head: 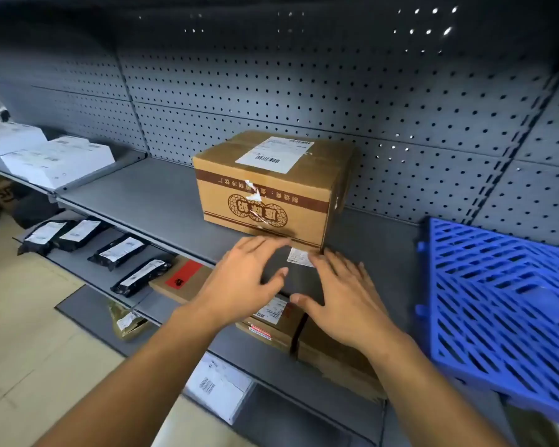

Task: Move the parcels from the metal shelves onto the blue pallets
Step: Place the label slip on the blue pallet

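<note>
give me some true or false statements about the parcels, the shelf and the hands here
1. The cardboard box has a white label on top. True.
2. The blue pallet is left of both hands. False: it is on the right.
3. Four black bags lie on the lower shelf. True.
4. The left hand lifts the cardboard box. False: the box stands on the shelf; the left hand and right hand are at the dark parcel in front of it.

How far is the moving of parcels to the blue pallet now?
Done: nothing visible; the seen part of the blue pallet holds no parcel. In hand: left hand and right hand spread over the dark flat parcel. Left: cardboard box, black bags, white boxes on the shelves.
</note>
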Demonstrator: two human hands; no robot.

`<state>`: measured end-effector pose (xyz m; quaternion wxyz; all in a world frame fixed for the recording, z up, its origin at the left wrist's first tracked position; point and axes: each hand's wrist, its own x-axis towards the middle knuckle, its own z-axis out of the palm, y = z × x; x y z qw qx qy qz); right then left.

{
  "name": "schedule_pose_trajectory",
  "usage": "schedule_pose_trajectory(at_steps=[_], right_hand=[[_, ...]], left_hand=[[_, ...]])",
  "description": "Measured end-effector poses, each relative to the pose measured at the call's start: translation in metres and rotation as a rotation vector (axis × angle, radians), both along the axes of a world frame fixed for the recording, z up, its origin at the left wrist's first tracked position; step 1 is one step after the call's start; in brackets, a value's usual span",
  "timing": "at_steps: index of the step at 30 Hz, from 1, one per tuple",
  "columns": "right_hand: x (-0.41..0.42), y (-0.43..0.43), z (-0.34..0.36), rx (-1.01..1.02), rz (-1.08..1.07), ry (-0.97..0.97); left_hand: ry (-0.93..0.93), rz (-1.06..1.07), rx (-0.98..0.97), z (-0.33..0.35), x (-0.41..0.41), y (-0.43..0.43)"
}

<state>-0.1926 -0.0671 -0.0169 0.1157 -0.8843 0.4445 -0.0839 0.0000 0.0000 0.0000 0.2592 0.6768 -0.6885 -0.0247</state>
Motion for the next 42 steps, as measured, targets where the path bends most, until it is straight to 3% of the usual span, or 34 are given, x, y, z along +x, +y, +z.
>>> schedule_pose_trajectory(at_steps=[10, 20, 27, 32, 37, 42], right_hand=[[-0.004, 0.027, -0.015, -0.131, -0.048, 0.063], [-0.002, 0.058, -0.05, -0.418, -0.216, -0.294], [0.011, 0.075, -0.053, -0.549, -0.245, -0.435], [0.021, 0.104, -0.04, -0.586, -0.332, -0.564], [0.036, 0.143, -0.022, -0.658, -0.431, -0.648], [0.039, 0.167, -0.011, -0.732, -0.459, -0.624]], left_hand=[[-0.031, -0.192, 0.005, -0.014, 0.029, -0.026], [0.022, -0.421, 0.014, -0.026, 0.048, -0.026], [0.097, -0.509, -0.007, -0.027, 0.062, -0.016], [0.313, -0.523, 0.007, -0.018, 0.059, 0.007], [0.793, -0.511, 0.279, -0.009, 0.051, 0.036], [1.074, -0.594, 0.422, 0.001, 0.03, 0.06]])
